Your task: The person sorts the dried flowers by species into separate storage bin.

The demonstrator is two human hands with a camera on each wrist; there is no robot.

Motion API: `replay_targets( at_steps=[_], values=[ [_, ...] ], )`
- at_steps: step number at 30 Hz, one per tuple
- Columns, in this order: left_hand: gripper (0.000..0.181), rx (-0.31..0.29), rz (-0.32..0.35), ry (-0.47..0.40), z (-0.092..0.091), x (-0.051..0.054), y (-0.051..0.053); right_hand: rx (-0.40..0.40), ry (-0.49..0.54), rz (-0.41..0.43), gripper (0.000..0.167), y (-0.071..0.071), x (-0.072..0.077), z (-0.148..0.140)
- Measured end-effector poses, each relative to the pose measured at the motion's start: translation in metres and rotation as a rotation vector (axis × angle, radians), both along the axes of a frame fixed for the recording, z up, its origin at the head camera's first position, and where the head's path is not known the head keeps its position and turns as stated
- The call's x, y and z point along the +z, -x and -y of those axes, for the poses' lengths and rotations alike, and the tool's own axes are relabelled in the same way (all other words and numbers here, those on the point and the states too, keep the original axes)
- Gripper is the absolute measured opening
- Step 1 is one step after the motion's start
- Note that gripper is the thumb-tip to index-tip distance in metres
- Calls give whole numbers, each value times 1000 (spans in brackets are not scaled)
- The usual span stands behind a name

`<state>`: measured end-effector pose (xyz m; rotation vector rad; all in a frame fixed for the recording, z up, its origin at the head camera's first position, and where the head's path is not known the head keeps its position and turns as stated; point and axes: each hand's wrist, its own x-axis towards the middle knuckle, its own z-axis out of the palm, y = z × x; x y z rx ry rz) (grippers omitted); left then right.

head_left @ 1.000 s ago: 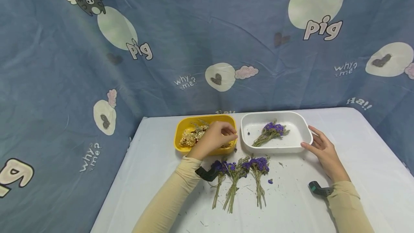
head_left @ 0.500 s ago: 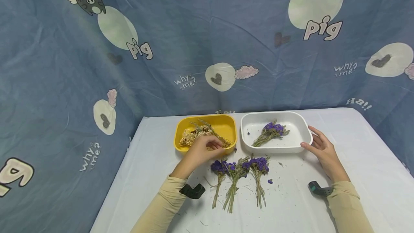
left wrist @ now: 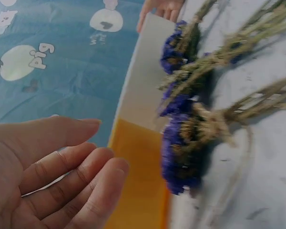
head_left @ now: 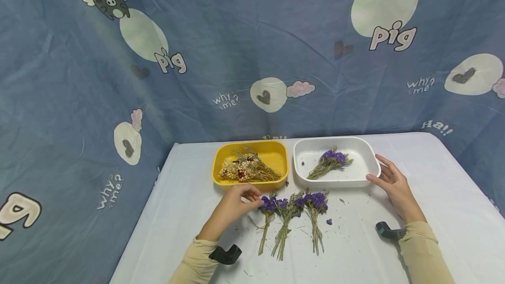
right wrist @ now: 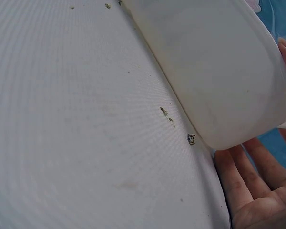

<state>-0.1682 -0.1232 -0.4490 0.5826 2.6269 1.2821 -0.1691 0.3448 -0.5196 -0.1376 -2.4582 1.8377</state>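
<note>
My left hand [head_left: 232,209] hovers with loosely bent fingers beside the purple heads of the leftmost dried flower bunch [head_left: 267,207]. Nothing lies between its thumb and fingers in the left wrist view; whether the fingertips touch the petals I cannot tell. Right of that bunch lie a middle bunch [head_left: 286,222] and a right one [head_left: 317,207], stems toward me. At the corner of the white tray [head_left: 335,184], my right hand [head_left: 394,187] holds on, thumb at the front rim and fingers along the right end. Inside the tray rests another purple bunch [head_left: 331,163].
Left of the white tray stands a yellow tray [head_left: 279,157] holding cream-coloured dried flowers [head_left: 244,169]. Stem scraps and a loose purple petal [head_left: 329,221] are scattered on the white tablecloth [head_left: 363,249]. A blue printed curtain [head_left: 205,56] hangs behind the table.
My left hand has drawn back from over the yellow tray, down and left toward the leftmost purple bunch. The right hand and both trays stay put.
</note>
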Motion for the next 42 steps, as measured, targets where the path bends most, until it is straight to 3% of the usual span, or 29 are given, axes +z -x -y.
replay_targets(
  at_steps=[8,17,21,35,42],
  values=[
    [14,32,56,14,6,-26,-14,14,18,24,84,1,-1,1],
    [18,59,117,-10,4,-44,-24,2,-2,30,83,2,-1,0],
    [21,76,138,-35,1,-48,-26,0,-11,23,83,1,-2,-1],
    [25,140,82,-8,-14,-53,-35,2,-6,24,84,2,-1,-2],
    [16,126,116,-54,-18,-54,-36,0,-7,8,83,1,-3,-2]
  ],
)
